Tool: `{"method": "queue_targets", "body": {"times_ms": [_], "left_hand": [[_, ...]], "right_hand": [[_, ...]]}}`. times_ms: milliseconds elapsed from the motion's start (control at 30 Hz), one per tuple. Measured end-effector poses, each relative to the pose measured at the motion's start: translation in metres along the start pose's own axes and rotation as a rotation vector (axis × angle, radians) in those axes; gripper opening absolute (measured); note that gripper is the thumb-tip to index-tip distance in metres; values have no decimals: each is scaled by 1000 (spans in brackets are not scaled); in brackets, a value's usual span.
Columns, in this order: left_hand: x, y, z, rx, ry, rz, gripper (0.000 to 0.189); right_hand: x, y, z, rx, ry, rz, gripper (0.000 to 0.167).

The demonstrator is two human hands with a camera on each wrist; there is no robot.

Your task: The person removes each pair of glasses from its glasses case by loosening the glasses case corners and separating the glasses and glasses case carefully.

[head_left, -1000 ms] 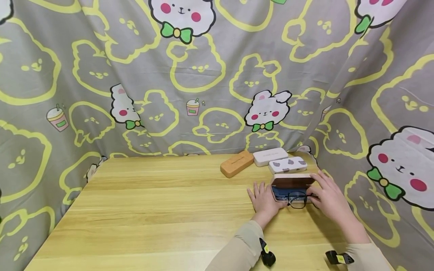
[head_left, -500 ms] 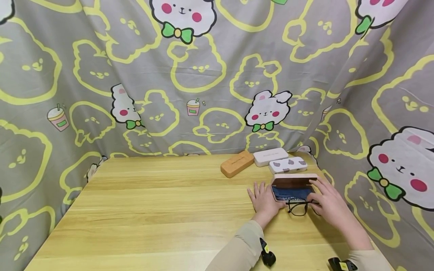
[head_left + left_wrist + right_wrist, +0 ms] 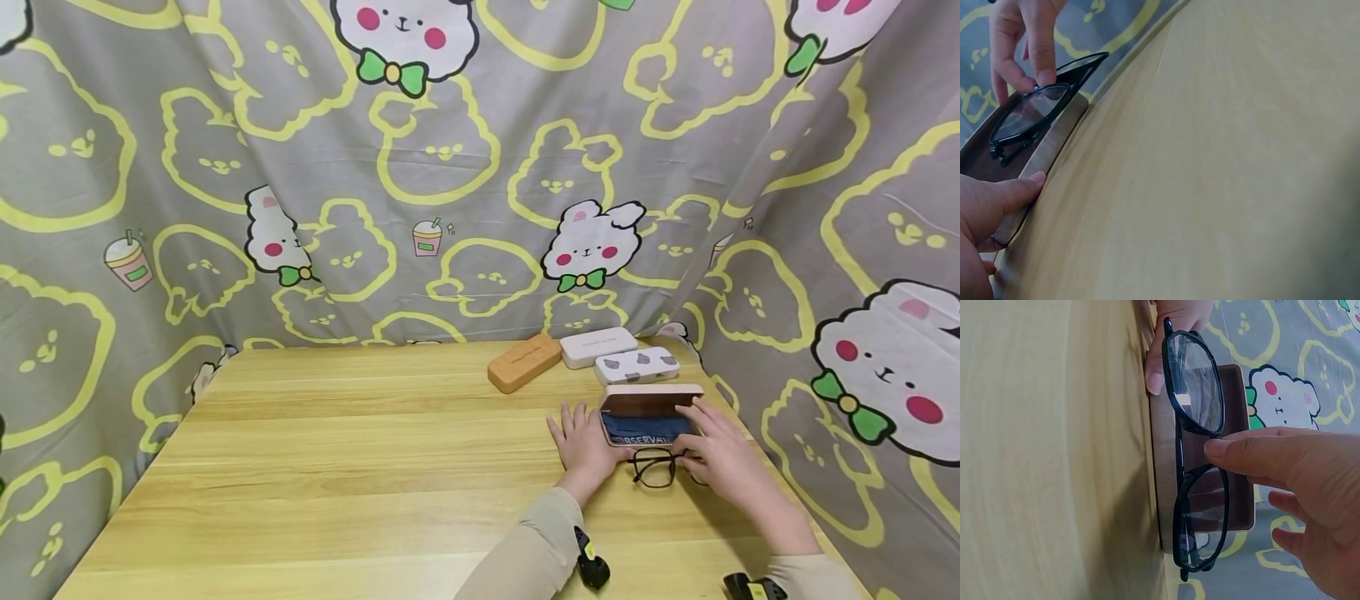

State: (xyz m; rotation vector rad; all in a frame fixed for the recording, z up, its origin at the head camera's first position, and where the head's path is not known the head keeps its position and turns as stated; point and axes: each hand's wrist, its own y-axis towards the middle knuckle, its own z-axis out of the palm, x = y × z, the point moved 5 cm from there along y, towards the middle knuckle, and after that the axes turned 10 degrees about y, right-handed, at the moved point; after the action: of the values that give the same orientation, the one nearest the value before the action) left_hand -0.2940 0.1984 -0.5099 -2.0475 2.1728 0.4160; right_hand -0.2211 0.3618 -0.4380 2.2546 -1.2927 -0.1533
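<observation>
A glasses case (image 3: 651,390) lies with its lid raised at the table's right side, a dark blue cloth (image 3: 637,427) with white lettering inside. My right hand (image 3: 723,454) pinches black-framed glasses (image 3: 1179,419) at the bridge between thumb and finger, lenses hanging in front of the case. In the right wrist view the temples look folded behind the lenses. My left hand (image 3: 587,446) rests at the case's left end, its fingers straight and spread over the wood. Its thumb (image 3: 1022,190) lies against the front wall of the case.
Behind the open case lie an orange case (image 3: 525,364), a white case (image 3: 598,347) and a white case with grey patterns (image 3: 637,365), all with lids down. A patterned curtain (image 3: 465,183) hangs around the wooden table (image 3: 337,467).
My right hand has brought the glasses from over the open case toward the table's near side. More of the cloth's lettering shows. My left hand has stayed in place.
</observation>
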Motion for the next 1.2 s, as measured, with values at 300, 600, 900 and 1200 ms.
{"method": "queue_targets", "body": {"times_ms": [300,600,900,1200], "left_hand": [[0,0,-2,-7,-8,0,90],[1,-2,-3,4,10,-2,89],[1,-1,-3,5,-6,-11,88],[0,-1,-1,6,-5,-13,87]], "right_hand": [[-1,-1,5,1,-7,-35,34],[0,-2,10,-3,-1,-63,34],[0,-3,13,8,-5,-43,33],[1,-2,13,15,4,-19,34]]}}
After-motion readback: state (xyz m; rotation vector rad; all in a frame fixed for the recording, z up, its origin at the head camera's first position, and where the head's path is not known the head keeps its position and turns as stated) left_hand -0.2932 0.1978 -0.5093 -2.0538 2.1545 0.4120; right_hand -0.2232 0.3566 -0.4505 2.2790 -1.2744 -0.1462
